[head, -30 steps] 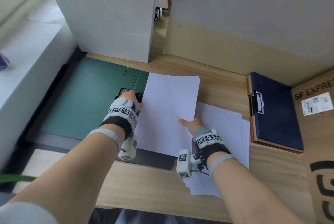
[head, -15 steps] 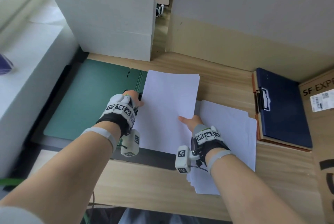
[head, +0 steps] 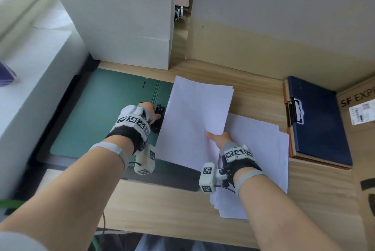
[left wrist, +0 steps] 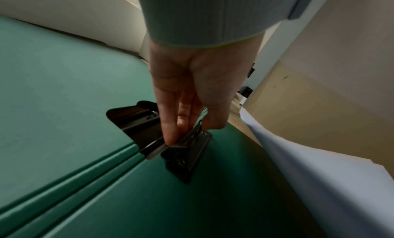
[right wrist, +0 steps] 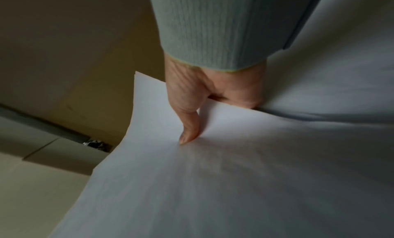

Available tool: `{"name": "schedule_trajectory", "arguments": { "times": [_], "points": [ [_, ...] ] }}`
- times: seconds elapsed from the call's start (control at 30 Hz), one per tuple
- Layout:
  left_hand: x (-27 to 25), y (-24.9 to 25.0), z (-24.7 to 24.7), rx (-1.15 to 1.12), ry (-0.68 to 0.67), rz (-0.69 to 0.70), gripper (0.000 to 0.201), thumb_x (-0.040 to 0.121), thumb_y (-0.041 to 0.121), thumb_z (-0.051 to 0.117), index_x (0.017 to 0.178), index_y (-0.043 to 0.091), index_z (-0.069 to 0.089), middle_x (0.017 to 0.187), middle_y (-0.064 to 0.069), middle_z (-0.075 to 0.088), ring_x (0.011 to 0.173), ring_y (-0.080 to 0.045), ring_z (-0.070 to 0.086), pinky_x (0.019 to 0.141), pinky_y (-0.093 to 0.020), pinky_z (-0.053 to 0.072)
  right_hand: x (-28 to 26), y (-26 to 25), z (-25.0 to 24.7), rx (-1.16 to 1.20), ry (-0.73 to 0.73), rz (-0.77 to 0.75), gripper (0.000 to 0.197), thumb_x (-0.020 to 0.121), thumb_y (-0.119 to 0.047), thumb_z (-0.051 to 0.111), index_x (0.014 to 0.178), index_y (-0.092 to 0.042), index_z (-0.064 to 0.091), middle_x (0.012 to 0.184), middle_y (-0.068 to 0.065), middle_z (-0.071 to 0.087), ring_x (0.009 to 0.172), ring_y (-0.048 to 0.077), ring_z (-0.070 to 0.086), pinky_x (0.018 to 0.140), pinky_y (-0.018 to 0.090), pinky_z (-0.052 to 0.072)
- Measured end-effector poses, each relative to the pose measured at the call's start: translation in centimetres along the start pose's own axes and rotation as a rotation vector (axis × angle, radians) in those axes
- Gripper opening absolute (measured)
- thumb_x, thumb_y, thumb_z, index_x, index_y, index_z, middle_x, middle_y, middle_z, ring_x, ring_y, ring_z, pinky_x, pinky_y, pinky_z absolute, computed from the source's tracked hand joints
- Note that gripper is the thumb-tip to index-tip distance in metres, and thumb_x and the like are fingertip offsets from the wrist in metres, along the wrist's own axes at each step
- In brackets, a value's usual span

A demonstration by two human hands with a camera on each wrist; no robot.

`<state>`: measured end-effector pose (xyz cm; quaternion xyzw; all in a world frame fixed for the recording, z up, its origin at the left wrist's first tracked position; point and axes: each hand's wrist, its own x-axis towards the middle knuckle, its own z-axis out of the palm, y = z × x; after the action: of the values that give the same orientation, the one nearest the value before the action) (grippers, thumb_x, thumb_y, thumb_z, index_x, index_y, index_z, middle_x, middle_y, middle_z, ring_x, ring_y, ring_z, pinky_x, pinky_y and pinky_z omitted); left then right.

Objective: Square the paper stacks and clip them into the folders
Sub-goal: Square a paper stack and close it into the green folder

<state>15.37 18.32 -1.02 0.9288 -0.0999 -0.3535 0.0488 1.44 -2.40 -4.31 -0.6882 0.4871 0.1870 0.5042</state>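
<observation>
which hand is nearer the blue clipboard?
Right. The right hand pinches the paper stack mid-desk, apart from the blue clipboard; the left hand grips the green folder's clip, farther away.

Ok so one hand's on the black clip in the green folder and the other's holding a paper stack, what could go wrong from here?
1. The right hand pinches the held stack at one edge only, so it bows and sheets could fan out of square.
2. The left hand grips the clip lever; if it slips, the clip may snap down before the paper is under it.
3. Loose sheets under the right wrist could get dragged.
</observation>
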Motion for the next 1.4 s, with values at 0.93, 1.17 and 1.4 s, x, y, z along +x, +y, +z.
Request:
{"name": "schedule_trajectory", "arguments": {
  "times": [0.93,1.17,1.4],
  "points": [
    [-0.7,1.9,1.4,-0.089,0.027,-0.110,0.026,0.085,0.015,0.055,0.061,0.007,0.049,0.060,-0.006,0.054,0.053,-0.020,0.051,0.050,-0.025,0.040,-1.1,-1.8,1.5,-0.166,-0.050,-0.054,0.070,0.090,-0.028,0.060,0.143,0.003,0.025,0.151,0.015,0.032,0.138,0.030,0.034,0.109,0.033,0.031],
    [-0.9,1.8,1.6,-0.128,0.057,-0.120,0.022,0.084,0.016,0.056,0.065,0.006,0.052,0.062,-0.007,0.061,0.059,-0.024,0.061,0.047,-0.024,0.040,-1.0,-1.9,1.0,-0.157,-0.030,-0.105,0.063,0.089,-0.030,0.060,0.139,-0.001,0.036,0.145,0.013,0.043,0.132,0.030,0.044,0.108,0.034,0.036],
    [-1.6,1.1,1.2,-0.115,0.087,-0.106,0.016,0.081,0.019,0.057,0.072,0.008,0.051,0.078,-0.010,0.070,0.064,-0.026,0.065,0.056,-0.026,0.049,-0.9,-2.1,-0.9,-0.120,0.130,-0.132,0.046,0.091,-0.028,0.054,0.129,-0.003,0.045,0.127,0.016,0.054,0.116,0.032,0.053,0.096,0.035,0.042]
  ]
}}
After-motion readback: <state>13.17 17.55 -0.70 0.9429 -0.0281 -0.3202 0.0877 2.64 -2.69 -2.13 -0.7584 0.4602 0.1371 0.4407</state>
